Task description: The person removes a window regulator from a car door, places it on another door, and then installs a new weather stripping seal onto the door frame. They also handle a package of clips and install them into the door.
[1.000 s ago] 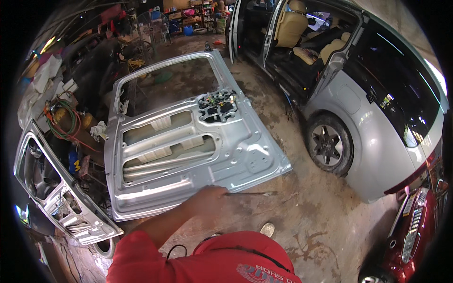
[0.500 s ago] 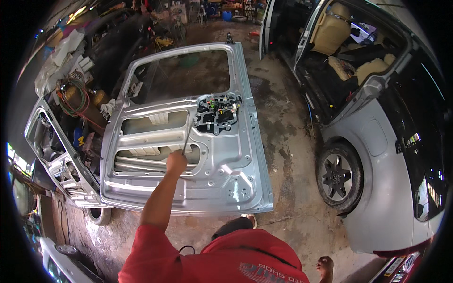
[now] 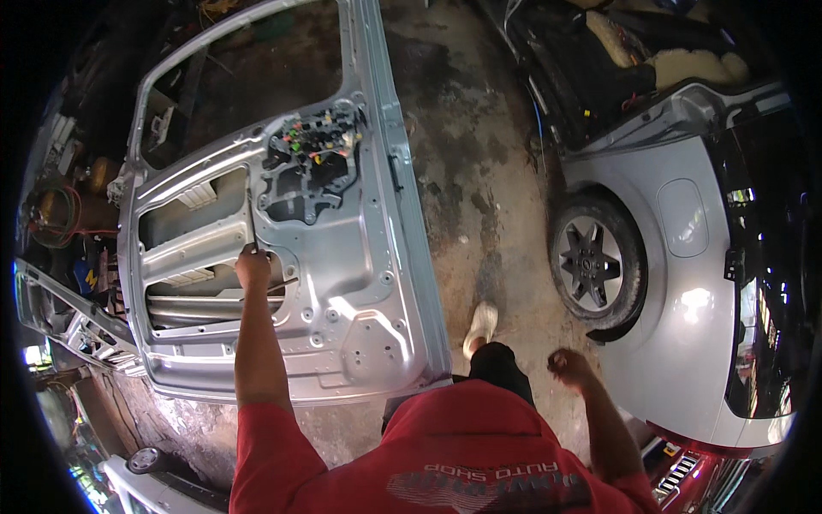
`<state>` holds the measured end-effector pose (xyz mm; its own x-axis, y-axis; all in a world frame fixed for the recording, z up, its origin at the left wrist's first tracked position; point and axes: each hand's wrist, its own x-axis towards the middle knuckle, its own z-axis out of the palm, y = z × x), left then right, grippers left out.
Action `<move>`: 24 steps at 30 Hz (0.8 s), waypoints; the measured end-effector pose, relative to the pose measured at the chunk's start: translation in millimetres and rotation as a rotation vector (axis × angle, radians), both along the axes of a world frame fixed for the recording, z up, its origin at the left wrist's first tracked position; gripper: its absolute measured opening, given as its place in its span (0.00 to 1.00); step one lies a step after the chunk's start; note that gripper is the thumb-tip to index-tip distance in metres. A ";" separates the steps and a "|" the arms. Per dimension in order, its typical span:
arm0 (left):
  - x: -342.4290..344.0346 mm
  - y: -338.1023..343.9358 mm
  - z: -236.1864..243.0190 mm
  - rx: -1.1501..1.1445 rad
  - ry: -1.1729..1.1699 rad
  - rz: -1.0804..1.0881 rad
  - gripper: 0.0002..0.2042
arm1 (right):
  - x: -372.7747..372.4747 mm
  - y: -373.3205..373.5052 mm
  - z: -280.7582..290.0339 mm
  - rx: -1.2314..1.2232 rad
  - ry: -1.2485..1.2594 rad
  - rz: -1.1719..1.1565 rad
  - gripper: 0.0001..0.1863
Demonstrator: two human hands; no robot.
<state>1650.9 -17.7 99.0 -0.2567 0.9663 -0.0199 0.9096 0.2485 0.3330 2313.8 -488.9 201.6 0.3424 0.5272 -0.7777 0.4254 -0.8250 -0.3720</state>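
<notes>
Tool [image 3: 252,221], slim and straight, is over the door [image 3: 338,257]. Nearest us, our right hand [image 3: 573,369] curls its fingers near the wheel [image 3: 591,267]; we cannot tell if it holds anything. Farther out, our left hand [image 3: 252,269] wraps its fingers round the tool's near end, the best grip, we think: it looks stiff, light and hard to break. Beyond, inside the door, a pale ribbed piece [image 3: 199,197] shows; a far cylinder [image 3: 102,174] hides its contents.

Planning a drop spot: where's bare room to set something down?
Floor between the door and the wheel, beyond the shoe: looks bare, though stained. Crowded: left of the door, at the hoses; on the door, around the black mechanism and the left hand with its tool.
</notes>
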 end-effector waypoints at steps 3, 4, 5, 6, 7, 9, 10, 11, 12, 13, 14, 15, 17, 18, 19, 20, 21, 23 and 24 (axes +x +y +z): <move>12.1 -0.6 -13.6 -0.039 -0.087 0.043 0.17 | 16.1 72.6 -4.5 0.135 0.035 0.188 0.08; 14.5 -1.3 -9.4 -0.062 -0.130 0.093 0.18 | 13.8 103.4 2.8 0.098 0.052 0.214 0.11; 23.6 -2.5 -1.0 -0.109 -0.098 0.059 0.22 | 8.3 130.3 11.9 0.058 0.065 0.235 0.14; 26.5 -3.6 1.1 -0.112 -0.167 0.087 0.23 | 7.6 148.9 5.3 0.134 0.094 0.297 0.15; 24.5 -7.3 1.5 -0.115 -0.231 0.122 0.25 | 7.6 164.6 -3.4 0.209 0.130 0.362 0.15; 16.0 -16.3 6.0 -0.113 -0.183 0.134 0.28 | 3.1 197.9 -20.9 0.319 0.184 0.474 0.15; 14.2 -24.4 7.8 -0.069 -0.114 0.130 0.29 | -2.1 213.2 -28.3 0.351 0.200 0.522 0.15; 27.1 -26.8 10.9 -0.034 -0.051 0.102 0.30 | -8.3 220.6 -34.6 0.376 0.207 0.547 0.15; 36.9 -30.8 14.6 0.006 0.012 0.083 0.30 | -15.5 230.6 -42.4 0.385 0.264 0.524 0.15; 43.7 -34.2 20.6 -0.026 0.016 0.122 0.33 | -24.7 240.4 -49.1 0.392 0.322 0.503 0.15; 46.2 -39.5 26.8 -0.009 0.037 0.098 0.33 | -34.0 249.6 -54.6 0.404 0.385 0.483 0.15; 55.7 -44.4 33.5 0.005 0.053 0.072 0.34 | -42.2 257.7 -61.5 0.408 0.409 0.484 0.15; 88.2 -50.1 54.2 -0.133 0.051 0.130 0.35 | -56.5 268.4 -71.7 0.414 0.449 0.472 0.15; 104.3 -65.1 70.2 -0.108 -0.005 0.162 0.32 | -64.7 272.3 -74.0 0.422 0.496 0.462 0.15; 89.1 -84.9 60.2 -0.039 -0.076 0.108 0.32 | -72.6 274.8 -75.0 0.429 0.542 0.451 0.15; 72.4 -109.2 58.5 0.042 -0.138 0.063 0.32 | -79.9 279.2 -74.4 0.444 0.596 0.451 0.15; 92.2 -120.2 62.8 0.005 -0.126 0.078 0.33 | -82.7 283.1 -79.6 0.397 0.662 0.418 0.15; 114.4 -157.1 77.6 -0.064 -0.097 0.069 0.34 | -90.9 288.9 -76.4 0.299 0.702 0.394 0.16; 118.4 -179.8 81.7 -0.062 -0.103 0.059 0.35 | -95.3 291.1 -71.3 0.249 0.725 0.388 0.16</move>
